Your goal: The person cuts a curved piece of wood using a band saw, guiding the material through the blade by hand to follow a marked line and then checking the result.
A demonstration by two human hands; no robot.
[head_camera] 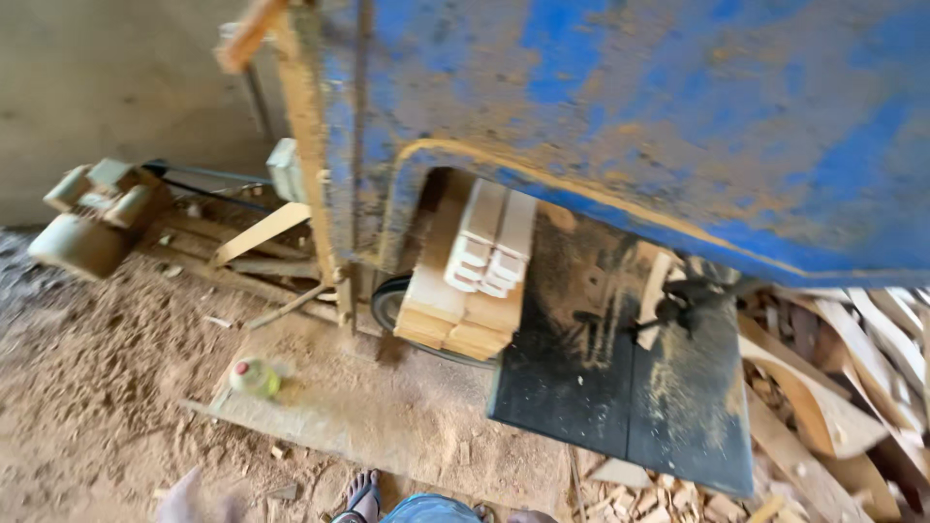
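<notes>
Here, one stack of pale wooden pieces point(473, 281): sawn blocks, light tan, with four narrower whitish profiled strips laid on top, ends notched. It sat at the left edge of the dark, sawdust-strewn worktop point(620, 387) of a blue band saw point(678, 107), overhanging slightly. A blurred left hand point(189, 499) showed at the lower edge, well apart; its grip could not be told. Right hand out of view. A small green bottle point(255, 378) lay in sawdust.

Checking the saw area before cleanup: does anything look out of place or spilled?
Sawdust covers the floor, offcuts lie heaped right of the saw table, and a small bottle lies tipped in the dust.
</notes>
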